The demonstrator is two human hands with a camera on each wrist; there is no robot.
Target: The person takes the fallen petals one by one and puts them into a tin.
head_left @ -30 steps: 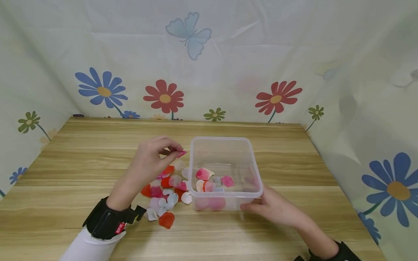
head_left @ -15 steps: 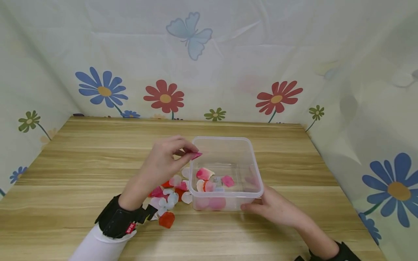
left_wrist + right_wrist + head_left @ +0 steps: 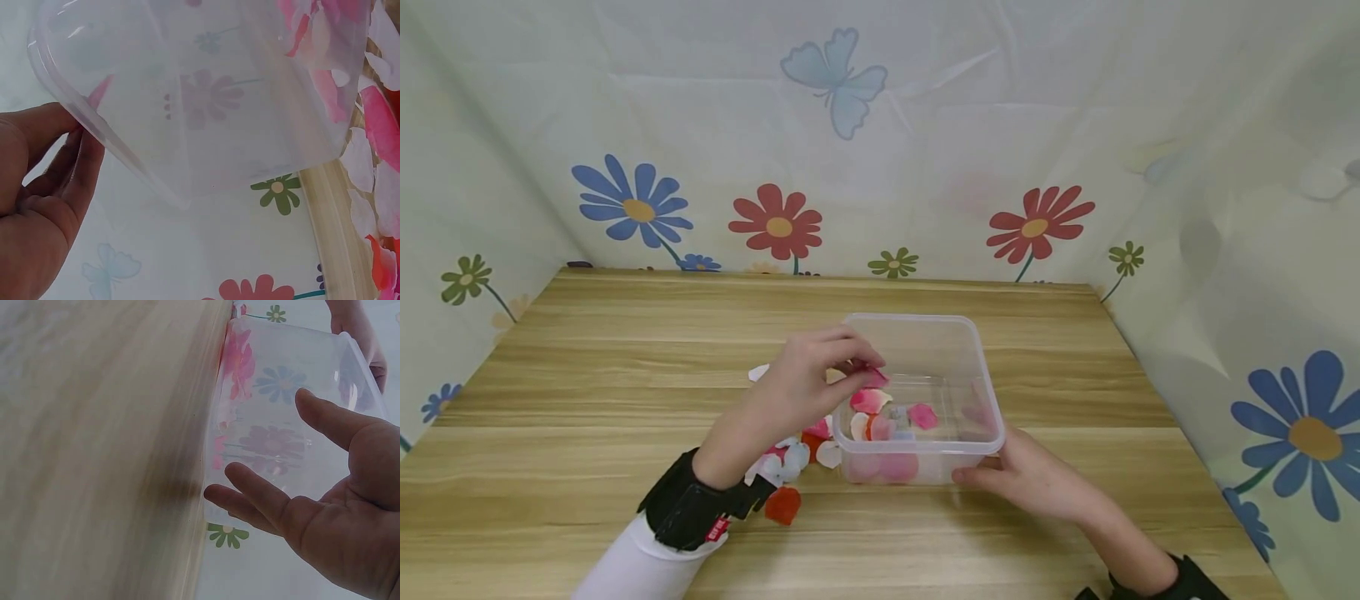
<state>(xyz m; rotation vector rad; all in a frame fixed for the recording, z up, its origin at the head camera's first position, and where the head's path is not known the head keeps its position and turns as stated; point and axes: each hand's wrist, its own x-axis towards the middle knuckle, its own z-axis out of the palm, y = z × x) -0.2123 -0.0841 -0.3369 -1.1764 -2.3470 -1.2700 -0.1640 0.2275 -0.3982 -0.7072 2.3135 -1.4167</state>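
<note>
A pink petal (image 3: pixel 875 379) is pinched by the left hand (image 3: pixel 808 377) over the clear box (image 3: pixel 977 358); the box's near right corner is steadied by the right hand (image 3: pixel 1030 479), fingers (image 3: pixel 259 494) relaxed.

1 clear container (image 3: pixel 925 367), 2 hands, 1 pile of petals (image 3: pixel 790 467).

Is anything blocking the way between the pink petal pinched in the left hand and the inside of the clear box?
Nothing visible does. The left hand holds the pink petal just over the near-left rim of the open, lidless clear box, steadied by the right hand.
</note>
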